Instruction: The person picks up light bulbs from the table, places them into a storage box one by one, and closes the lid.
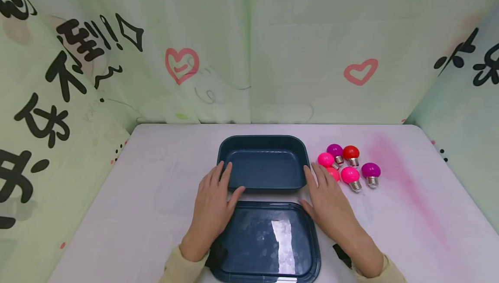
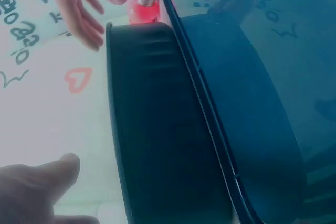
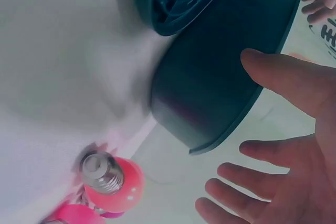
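A dark blue rectangular container (image 1: pixel 269 166) sits upright on the table, its inside facing up. Its flat blue lid (image 1: pixel 253 244) lies just in front of it. At the container's left front corner is my left hand (image 1: pixel 212 207), fingers extended and loosely spread. My right hand (image 1: pixel 331 203) is at the right front corner, also with fingers extended. In the right wrist view the thumb (image 3: pixel 283 77) overlaps the container's outer wall (image 3: pixel 210 77); whether it touches cannot be told. Neither hand grips anything. Several bulbs, among them a pink bulb (image 1: pixel 350 174), lie just beyond my right hand.
Among the bulbs to the container's right are a red bulb (image 1: pixel 351 151) and a purple bulb (image 1: pixel 371 170); another is partly hidden by my right hand. The white table (image 1: pixel 156 196) has a pink smear on its right. Pale green curtains (image 1: pixel 273 57) enclose its back and sides.
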{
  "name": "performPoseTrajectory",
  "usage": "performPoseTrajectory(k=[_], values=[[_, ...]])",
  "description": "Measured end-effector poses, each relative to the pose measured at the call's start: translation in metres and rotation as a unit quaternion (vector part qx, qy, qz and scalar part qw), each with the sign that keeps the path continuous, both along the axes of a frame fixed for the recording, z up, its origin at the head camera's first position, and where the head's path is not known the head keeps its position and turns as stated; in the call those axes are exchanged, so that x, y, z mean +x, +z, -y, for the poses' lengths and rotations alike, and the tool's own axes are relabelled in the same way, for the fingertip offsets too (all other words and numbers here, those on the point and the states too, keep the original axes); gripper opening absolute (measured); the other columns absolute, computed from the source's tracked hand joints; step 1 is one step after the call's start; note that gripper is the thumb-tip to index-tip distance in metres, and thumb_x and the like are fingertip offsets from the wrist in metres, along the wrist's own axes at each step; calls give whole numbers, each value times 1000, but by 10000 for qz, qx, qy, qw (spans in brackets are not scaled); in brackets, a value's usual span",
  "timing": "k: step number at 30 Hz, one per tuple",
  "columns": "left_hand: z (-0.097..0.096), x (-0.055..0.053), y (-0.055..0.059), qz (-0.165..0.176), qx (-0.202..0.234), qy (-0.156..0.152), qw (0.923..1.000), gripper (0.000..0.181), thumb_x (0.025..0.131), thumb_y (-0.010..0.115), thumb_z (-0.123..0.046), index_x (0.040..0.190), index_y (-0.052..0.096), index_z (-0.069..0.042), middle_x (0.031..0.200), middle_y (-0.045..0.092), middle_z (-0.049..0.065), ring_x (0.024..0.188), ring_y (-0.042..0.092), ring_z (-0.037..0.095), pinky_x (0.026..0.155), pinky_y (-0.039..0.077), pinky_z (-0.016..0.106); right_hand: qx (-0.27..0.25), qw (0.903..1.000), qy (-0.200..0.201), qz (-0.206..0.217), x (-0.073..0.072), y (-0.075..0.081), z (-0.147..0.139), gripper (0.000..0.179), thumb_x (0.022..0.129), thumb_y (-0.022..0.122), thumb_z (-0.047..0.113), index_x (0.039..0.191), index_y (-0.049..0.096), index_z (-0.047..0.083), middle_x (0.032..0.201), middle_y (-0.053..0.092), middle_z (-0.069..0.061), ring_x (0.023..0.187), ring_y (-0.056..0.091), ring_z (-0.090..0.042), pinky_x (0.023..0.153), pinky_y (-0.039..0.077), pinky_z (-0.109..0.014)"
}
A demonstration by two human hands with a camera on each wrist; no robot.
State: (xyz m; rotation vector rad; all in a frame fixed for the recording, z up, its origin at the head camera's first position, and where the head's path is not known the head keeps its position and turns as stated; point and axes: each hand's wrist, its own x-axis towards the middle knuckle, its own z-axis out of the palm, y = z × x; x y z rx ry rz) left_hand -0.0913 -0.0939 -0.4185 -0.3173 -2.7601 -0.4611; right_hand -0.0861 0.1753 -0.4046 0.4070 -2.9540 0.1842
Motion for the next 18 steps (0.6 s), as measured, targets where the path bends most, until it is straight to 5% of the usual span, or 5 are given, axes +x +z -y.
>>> performPoseTrajectory(k=[18], values=[[4,-14,6,-148,872,43,9961,65,93,69,-36,146,47,-4,143,51,20,130,50,38,106,43,54,-172,9991,-265,-273,-12,-5,-15,93,68,90,20,143,42,-7,139,45,-32,126,46,-49,89,54,-57]])
